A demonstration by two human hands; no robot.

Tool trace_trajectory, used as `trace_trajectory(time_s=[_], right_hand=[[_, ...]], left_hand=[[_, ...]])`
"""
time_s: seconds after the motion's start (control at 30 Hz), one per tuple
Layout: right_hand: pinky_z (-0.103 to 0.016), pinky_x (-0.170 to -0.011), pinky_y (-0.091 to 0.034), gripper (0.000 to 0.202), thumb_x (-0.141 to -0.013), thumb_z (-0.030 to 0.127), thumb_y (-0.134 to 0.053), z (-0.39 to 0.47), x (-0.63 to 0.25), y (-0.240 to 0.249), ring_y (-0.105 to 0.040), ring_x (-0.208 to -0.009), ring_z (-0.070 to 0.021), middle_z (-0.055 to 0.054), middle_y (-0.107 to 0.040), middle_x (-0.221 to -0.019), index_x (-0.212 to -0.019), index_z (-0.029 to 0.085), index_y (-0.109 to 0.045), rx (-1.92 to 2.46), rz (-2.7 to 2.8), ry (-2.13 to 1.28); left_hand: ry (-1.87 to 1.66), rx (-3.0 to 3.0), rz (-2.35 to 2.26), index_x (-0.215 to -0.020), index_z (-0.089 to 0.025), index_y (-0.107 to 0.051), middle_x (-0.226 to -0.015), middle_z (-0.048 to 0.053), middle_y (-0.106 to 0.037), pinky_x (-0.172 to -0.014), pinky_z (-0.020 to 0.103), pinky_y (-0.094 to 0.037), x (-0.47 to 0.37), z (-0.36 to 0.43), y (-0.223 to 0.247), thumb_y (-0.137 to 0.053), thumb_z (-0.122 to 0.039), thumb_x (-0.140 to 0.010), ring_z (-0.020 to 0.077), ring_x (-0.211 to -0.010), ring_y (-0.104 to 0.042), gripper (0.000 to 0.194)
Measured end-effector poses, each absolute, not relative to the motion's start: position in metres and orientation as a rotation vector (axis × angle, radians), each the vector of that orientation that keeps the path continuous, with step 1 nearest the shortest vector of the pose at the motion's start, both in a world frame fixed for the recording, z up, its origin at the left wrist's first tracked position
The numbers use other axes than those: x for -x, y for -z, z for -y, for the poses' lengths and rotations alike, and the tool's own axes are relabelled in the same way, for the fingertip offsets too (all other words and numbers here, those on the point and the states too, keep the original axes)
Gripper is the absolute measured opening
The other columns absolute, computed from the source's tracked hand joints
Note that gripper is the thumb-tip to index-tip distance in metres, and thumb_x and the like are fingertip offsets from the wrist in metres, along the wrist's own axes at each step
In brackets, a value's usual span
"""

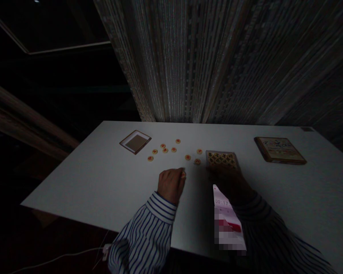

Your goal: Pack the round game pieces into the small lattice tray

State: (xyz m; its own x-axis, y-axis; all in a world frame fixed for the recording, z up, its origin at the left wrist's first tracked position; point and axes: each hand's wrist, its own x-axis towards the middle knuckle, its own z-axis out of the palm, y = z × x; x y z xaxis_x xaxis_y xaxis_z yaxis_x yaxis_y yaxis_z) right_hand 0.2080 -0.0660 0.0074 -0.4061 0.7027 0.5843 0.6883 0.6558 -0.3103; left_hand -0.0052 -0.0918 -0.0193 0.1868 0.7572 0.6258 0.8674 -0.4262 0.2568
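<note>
My left hand (pixel 170 185) is closed over the white table, its thumb side against a round xiangqi piece (pixel 183 174). My right hand (pixel 230 182) reaches over the near edge of a shallow box of xiangqi pieces (pixel 221 156) with dark characters; its fingers are in deep shadow, so what they do there is hidden. Beyond my left hand lie several loose pieces with red characters, among them a xiangqi piece (pixel 188 157) and another xiangqi piece (pixel 197 161) left of the box.
A lit phone (pixel 227 217) with a timer lies under my right forearm. An open box lid or tray (pixel 135 142) rests at the back left of the table (pixel 88 179). To the right is a flat decorated box (pixel 280 150). A string curtain (pixel 188 64) hangs behind the table.
</note>
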Motion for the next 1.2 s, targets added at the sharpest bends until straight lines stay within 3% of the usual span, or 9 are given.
trace_trajectory(time_s=[0.37, 1.2], right_hand=[[-0.035, -0.077, -0.051, 0.021, -0.085, 0.019, -0.044, 0.066, -0.213, -0.004, -0.062, -0.084, -0.0178, -0.007, -0.067, -0.087, -0.095, 0.019, -0.063, 1.051, 2.188, -0.061], [-0.029, -0.066, -0.054, 0.022, -0.085, 0.026, -0.044, 0.073, -0.230, -0.030, -0.065, -0.074, -0.0163, -0.005, -0.070, -0.082, -0.088, 0.021, -0.066, 1.125, 2.065, -0.090]], left_hand=[[1.279, 2.205, 1.463, -0.101, -0.014, -0.055, -0.086, 0.008, -0.067, -0.072, 0.033, -0.047, 0.002, 0.098, 0.005, -0.055, -0.025, -0.081, 0.0185, -0.079, -0.061, 0.023], [1.399, 2.276, 1.431, -0.101, -0.016, -0.056, -0.089, 0.008, -0.068, -0.076, 0.033, -0.048, -0.024, 0.095, -0.022, -0.056, -0.023, -0.080, 0.0181, -0.083, -0.062, 0.022]])
